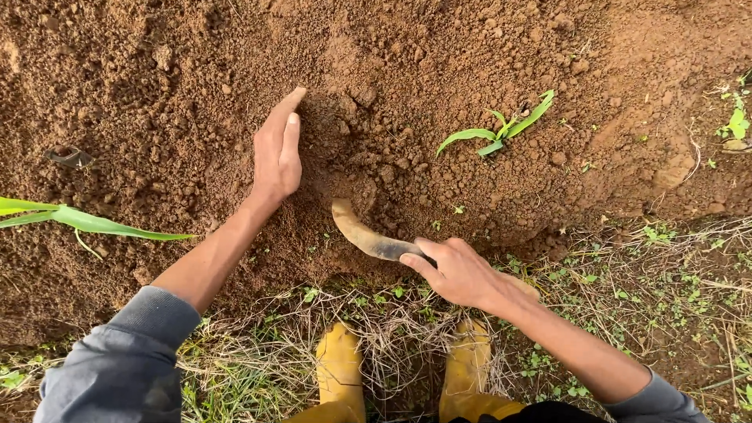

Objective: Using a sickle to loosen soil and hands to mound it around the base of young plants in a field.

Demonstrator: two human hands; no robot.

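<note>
With the left hand (276, 153) flat and open on the soil (157, 94), the blade (364, 233) clamped in the right hand (462, 272) could nick its fingers or the seedling (501, 129).

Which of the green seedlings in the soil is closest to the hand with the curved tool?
The small seedling up the soil mound, above the right hand. The long-leaved plant at the left edge lies beyond the left hand.

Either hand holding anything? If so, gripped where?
The right hand holds a curved, soil-caked hand tool at its near end, the handle; its tip points into the soil. The left hand holds nothing, lying flat on the soil.
</note>
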